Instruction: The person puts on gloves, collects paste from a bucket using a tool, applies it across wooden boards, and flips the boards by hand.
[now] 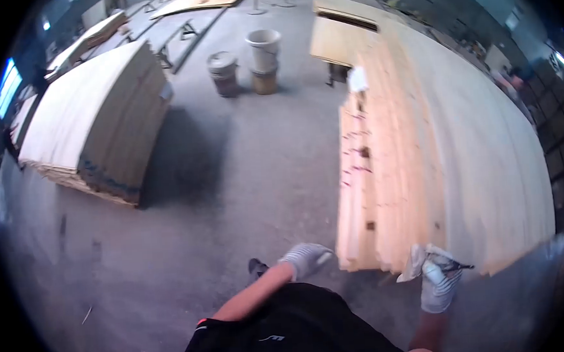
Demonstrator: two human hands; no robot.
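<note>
My left hand (306, 259), in a white striped glove, hovers over the floor just left of the stack's near edge. Its fingers are curled, and I cannot make out what, if anything, is in them. At the near end of the wood sheet stack (488, 163), my gloved right hand (439, 288) is closed on a thin dark pen-like tool (459, 266) pointing right. A crumpled whitish piece, cloth or paper (413, 263), shows beside the right fingers; whether it is held is unclear. Stepped sheet edges (359, 171) with reddish marks and dark spots run away from me.
A second stack of wood sheets (91, 116) stands to the left. Buckets (263, 51) stand on the grey floor (261, 151) between the stacks. More sheets (197, 4) lie on low supports farther back. Part of another person (512, 84) shows beyond the right stack.
</note>
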